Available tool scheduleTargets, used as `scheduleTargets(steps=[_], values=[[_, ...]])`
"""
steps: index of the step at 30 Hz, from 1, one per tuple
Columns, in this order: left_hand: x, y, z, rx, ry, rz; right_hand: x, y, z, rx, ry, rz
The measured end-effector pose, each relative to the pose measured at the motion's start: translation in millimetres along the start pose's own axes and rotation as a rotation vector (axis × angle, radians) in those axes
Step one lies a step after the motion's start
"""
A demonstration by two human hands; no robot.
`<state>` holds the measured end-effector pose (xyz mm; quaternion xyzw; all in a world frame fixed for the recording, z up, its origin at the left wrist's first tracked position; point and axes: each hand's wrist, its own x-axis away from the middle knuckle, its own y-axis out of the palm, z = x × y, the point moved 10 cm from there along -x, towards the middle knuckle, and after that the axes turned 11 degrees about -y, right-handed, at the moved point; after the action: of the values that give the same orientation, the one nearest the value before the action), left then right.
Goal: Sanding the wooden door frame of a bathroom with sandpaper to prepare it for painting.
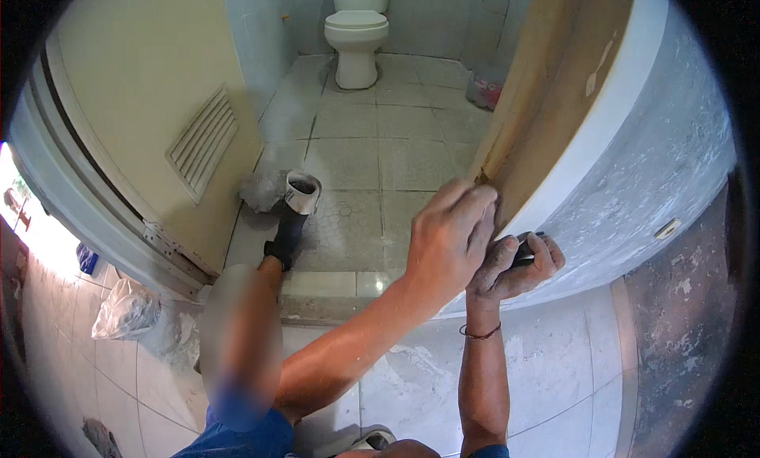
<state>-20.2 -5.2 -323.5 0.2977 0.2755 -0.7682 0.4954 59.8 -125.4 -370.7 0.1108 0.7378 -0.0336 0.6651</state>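
My left hand is closed, its fingers curled against the edge of a brown wooden door jamb. What its fingers hold, if anything, is hidden. Just below and to the right, my dusty right hand is closed around a slim dark object, whose kind I cannot make out. This hand is close to the white outer edge of the jamb. Both forearms are bare, and a thin dark band circles the right wrist.
A partly blurred limb with a black covering reaches over the sill to a white cylinder beside a crumpled clear bag. A cream door stands left. Farther back are a toilet and a bucket.
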Motion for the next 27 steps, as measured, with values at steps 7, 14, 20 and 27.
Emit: scheduleTargets(steps=[7,14,20,27], values=[[19,1,-3,0.063,-0.021,-0.060,3,0,1,-0.021,0.004,-0.003],[5,-1,-3,0.027,-0.039,0.018,2,2,-1,-0.044,0.012,0.006],[34,0,-7,0.049,-0.058,-0.031,2,0,1,-0.032,0.002,-0.004],[23,1,-7,0.048,-0.047,-0.033,7,1,5,-0.059,0.018,-0.001]])
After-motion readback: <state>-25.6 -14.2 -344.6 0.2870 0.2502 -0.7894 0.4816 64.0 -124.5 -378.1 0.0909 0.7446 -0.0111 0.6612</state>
